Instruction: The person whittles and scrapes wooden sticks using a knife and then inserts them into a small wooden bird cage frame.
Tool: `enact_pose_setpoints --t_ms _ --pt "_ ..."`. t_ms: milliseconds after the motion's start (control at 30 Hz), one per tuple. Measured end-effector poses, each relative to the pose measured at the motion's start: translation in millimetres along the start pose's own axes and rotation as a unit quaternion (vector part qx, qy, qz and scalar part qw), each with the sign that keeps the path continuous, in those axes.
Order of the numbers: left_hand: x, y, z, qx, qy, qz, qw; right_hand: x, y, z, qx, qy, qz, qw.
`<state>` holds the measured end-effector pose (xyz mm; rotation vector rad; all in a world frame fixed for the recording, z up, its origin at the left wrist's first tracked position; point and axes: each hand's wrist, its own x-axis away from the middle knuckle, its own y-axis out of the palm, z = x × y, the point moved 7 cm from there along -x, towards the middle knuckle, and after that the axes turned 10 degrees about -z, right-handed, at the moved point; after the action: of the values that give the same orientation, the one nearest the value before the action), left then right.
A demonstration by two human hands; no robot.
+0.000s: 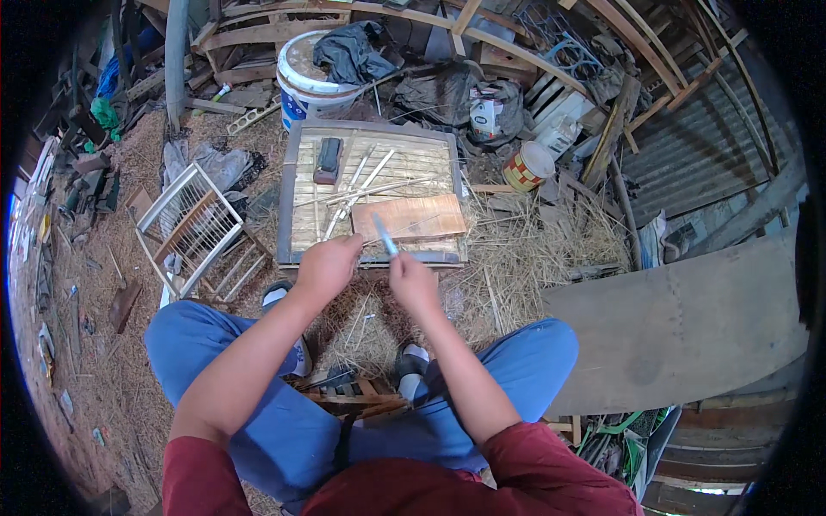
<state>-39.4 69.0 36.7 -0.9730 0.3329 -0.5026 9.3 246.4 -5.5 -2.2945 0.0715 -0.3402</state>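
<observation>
My right hand (413, 282) is closed around the handle of a knife (385, 236), its pale blade pointing up and away over a flat wooden board (422, 217). Just left of it, my left hand (329, 263) is closed in a pinch near the board's lower left corner; whatever its fingers hold is too small to make out. The board lies on a low slatted table (286, 193) with a dark frame. Several thin pale sticks (372, 172) lie crossed on the slats behind the board. A dark oblong block (327, 161) rests at the table's far left.
A small frame cage (196, 225) with thin bars stands left of the table. Beyond it are a white bucket (314, 73) with black plastic on top and a red-and-yellow tub (527, 166). Straw (542, 249) covers the ground at right, beside a large flat sheet (688, 322).
</observation>
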Motion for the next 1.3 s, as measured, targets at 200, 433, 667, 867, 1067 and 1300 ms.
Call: enact_pose_setpoints --t_ms 200,433,667,867,1067,1300 --pt "-1 2 1 -0.010 0.011 0.006 1.000 -22 -52 44 -0.014 0.034 0.106 0.994" --pt "2 4 -5 -0.018 0.011 0.006 1.000 -4 -8 9 -0.001 0.017 0.016 1.000" --pt "-5 0 3 -0.043 0.023 0.008 0.999 -25 -31 48 0.012 0.043 0.041 0.998" --pt "-2 -2 0 -0.062 0.020 0.001 0.998 -16 -26 25 0.012 0.027 0.016 0.999" --pt "0 2 -3 -0.071 0.029 0.009 0.997 -6 -15 8 0.012 0.031 0.015 0.999" --pt "-1 -2 4 -0.079 0.033 0.015 0.996 -21 -41 30 0.006 0.020 0.065 0.998"
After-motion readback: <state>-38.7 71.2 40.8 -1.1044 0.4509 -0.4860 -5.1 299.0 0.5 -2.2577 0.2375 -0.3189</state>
